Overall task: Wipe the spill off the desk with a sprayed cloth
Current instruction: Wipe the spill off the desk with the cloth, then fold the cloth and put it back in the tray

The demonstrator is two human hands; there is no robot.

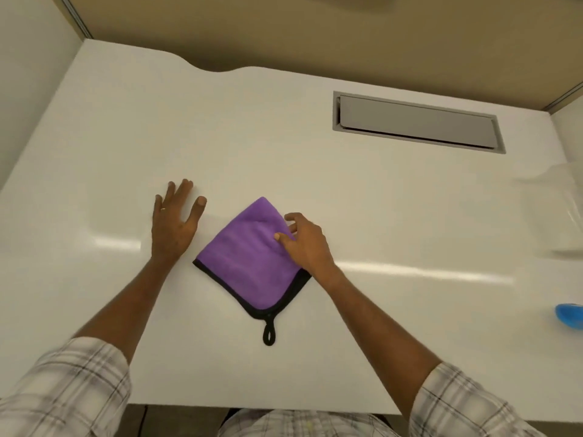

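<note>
A folded purple cloth point(249, 260) with a black border and a black hanging loop lies flat on the white desk point(362, 197), near its middle. My right hand point(304, 244) rests on the cloth's right corner, thumb and fingertips touching the fabric, fingers partly curled. My left hand point(173, 222) lies flat on the desk just left of the cloth, fingers spread, holding nothing. No spill is visible on the glossy surface.
A grey cable hatch point(416, 123) is set into the desk at the back right. A blurred clear plastic object point(555, 209) stands at the right edge, and a blue object point(569, 315) lies below it. Beige partition walls enclose the desk.
</note>
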